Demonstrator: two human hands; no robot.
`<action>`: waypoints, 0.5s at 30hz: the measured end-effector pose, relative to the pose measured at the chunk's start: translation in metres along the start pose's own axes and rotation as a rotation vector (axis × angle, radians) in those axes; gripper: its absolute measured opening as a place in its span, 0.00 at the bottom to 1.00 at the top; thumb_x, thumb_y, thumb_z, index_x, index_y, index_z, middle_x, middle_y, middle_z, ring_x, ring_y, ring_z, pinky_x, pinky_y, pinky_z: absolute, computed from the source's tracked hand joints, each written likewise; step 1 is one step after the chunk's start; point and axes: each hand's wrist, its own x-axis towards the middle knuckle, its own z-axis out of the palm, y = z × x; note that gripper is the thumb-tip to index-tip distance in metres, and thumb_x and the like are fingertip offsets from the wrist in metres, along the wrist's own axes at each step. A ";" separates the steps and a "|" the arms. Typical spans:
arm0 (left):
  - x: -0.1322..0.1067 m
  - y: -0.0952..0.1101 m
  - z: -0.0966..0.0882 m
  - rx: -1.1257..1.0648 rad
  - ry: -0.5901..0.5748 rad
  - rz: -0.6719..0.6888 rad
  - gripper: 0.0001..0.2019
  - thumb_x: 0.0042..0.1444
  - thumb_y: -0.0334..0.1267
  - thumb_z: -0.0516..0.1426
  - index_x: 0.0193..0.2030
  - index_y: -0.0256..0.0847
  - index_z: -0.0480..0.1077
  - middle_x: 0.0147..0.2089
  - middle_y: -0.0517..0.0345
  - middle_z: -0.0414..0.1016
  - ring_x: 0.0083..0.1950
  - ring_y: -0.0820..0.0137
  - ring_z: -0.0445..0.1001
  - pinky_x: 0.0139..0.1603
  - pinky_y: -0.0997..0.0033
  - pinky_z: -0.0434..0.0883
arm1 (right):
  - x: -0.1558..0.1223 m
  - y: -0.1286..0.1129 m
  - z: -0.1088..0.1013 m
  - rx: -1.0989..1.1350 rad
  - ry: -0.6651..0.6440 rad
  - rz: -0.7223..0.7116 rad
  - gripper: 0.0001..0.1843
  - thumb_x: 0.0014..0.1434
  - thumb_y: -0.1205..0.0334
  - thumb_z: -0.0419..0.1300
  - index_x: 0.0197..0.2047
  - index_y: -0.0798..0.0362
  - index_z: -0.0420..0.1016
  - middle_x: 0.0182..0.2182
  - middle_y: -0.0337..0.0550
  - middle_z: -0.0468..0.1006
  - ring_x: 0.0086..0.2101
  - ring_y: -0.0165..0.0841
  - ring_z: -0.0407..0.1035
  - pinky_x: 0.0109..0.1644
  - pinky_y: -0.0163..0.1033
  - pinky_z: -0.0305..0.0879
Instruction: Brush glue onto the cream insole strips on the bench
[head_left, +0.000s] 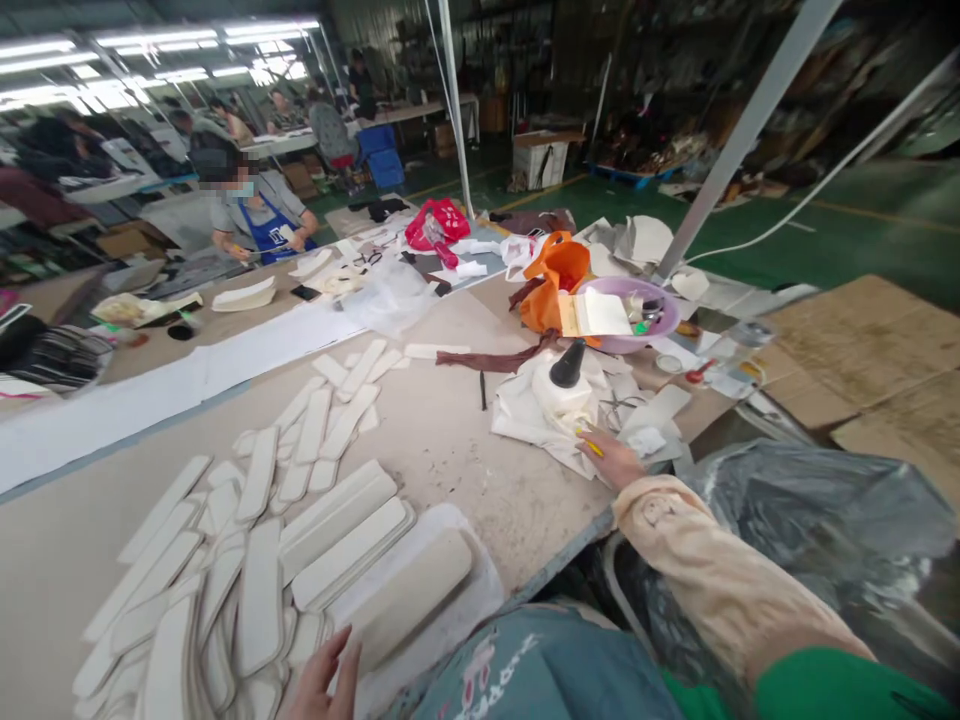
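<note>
My right hand [616,462] is closed on a slim yellow tool [591,444], whose kind I cannot make out. It is at the table's right side, beside a white container [559,392] with a black cone-shaped top [568,364], which stands on crumpled pale sheets [517,420]. At the bottom edge my left hand [328,678] shows only partly, fingers apart, by the cream-coloured strips. A single long strip with rounded ends [420,590] lies on a white sheet [480,575] near it. Many similar strips [259,590] are heaped to the left.
A purple basin [660,335] with small items stands beside an orange bag [555,280]. A dark pen-like stick [483,390] and brown cloth [495,360] lie mid-table. Grey plastic [817,520] and cardboard [862,350] are at the right. Across the table works a person in a blue apron [274,232].
</note>
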 end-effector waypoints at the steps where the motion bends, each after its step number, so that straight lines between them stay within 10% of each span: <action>1: -0.005 0.002 0.002 -0.008 0.009 -0.011 0.23 0.44 0.55 0.54 0.43 0.44 0.71 0.47 0.55 0.75 0.47 0.59 0.74 0.46 0.63 0.72 | 0.002 0.004 -0.004 0.026 0.017 -0.015 0.20 0.62 0.53 0.48 0.51 0.53 0.72 0.49 0.50 0.73 0.49 0.39 0.67 0.53 0.42 0.62; 15: -0.031 0.004 0.036 -0.146 -0.070 0.030 0.25 0.37 0.58 0.58 0.38 0.43 0.75 0.43 0.54 0.78 0.46 0.56 0.75 0.52 0.59 0.70 | 0.004 0.025 -0.036 0.096 -0.094 -0.176 0.19 0.59 0.49 0.51 0.44 0.49 0.77 0.42 0.46 0.78 0.42 0.38 0.72 0.49 0.43 0.68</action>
